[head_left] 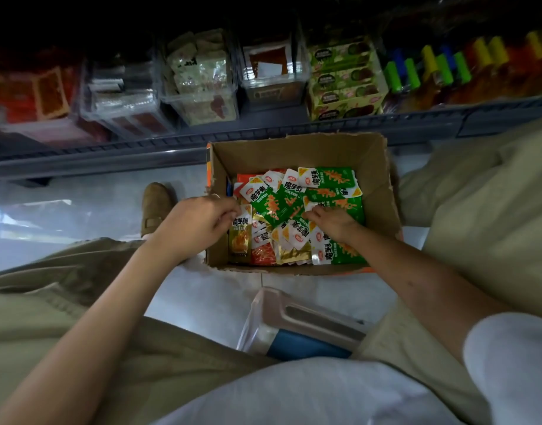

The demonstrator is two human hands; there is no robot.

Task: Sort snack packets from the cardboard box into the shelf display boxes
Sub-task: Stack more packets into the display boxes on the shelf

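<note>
An open cardboard box [300, 153] sits on the floor between my knees, holding several green, orange and gold snack packets. My left hand [199, 223] is at the box's left wall, fingers pinched on the top of a gold packet [240, 237] standing against that wall. My right hand [334, 220] rests palm down on the pile, fingertips on a green packet [282, 207]; whether it grips the packet is unclear. Clear shelf display boxes [202, 81] stand on the low shelf beyond the cardboard box, partly filled with packets.
A dark metal shelf edge [110, 154] runs across just behind the box. A green carton [344, 78] and coloured tubes [432, 69] fill the shelf's right part. A clear plastic stool [297, 323] lies under me. My shoe [156, 204] is left of the box.
</note>
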